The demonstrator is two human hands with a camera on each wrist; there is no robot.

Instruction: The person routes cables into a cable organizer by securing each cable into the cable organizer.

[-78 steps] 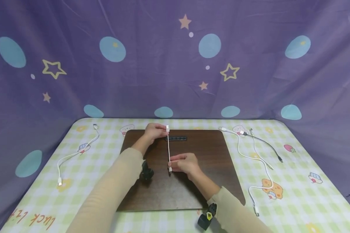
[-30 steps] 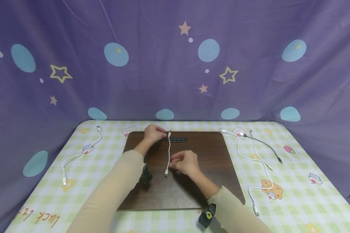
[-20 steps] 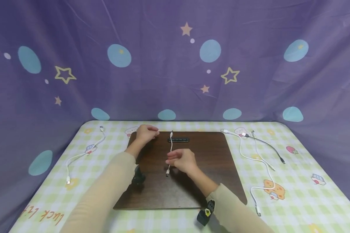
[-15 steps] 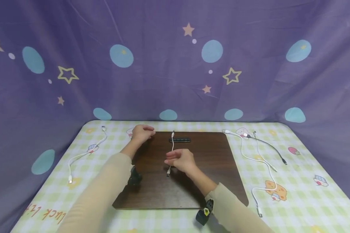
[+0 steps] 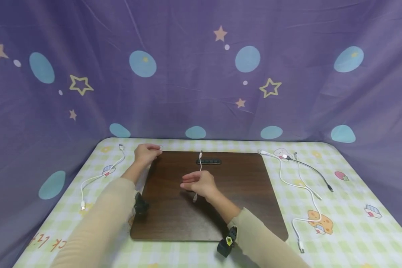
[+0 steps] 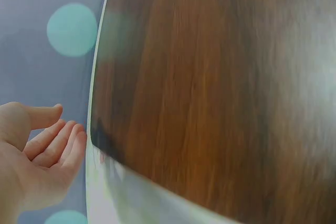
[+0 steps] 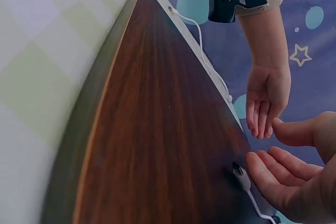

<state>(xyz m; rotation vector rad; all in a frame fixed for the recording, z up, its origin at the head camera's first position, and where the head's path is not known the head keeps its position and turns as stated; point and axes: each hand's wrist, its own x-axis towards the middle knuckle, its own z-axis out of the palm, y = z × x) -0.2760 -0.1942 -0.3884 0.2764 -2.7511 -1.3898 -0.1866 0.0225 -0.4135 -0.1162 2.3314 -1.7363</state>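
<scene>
- Left cable (image 5: 94, 177): white, loosely S-bent on the desk (image 5: 67, 212), plug at each end. Presumably light and limp; a plug would be the surer hold.
- Left hand (image 5: 146, 153): over the board's far left corner, fingers loosely bent, nothing held.
- Board (image 5: 167, 216): dark wood-grain, flat on the desk; looks rigid and smooth, so a light cable might slide on it.
- Short cable (image 5: 200, 157): white, laid lengthwise on the board, slightly curved; far plug at the far edge, near plug toward the person, mid-length hidden by the right hand. Judged very light, springy rather than floppy. Best held by the plug housings; pulling on the thin cord could strain the joints.
- Right hand (image 5: 199, 184): above the short cable, thumb and fingers extended with a gap, gripping nothing. Contact with the cord: cannot tell.
- Strip (image 5: 209, 161): black, slotted, near the board's far edge; short cable crosses its left end. Material unclear.
- Long cable (image 5: 289, 184): white, winding; likely the floppiest, needing support at both ends.
- Thin cable (image 5: 299, 169): white, crossing the long cable; could snag if lifted.
- Black cable (image 5: 314, 170): gently arched, probably stiffer; grip by either plug.
</scene>
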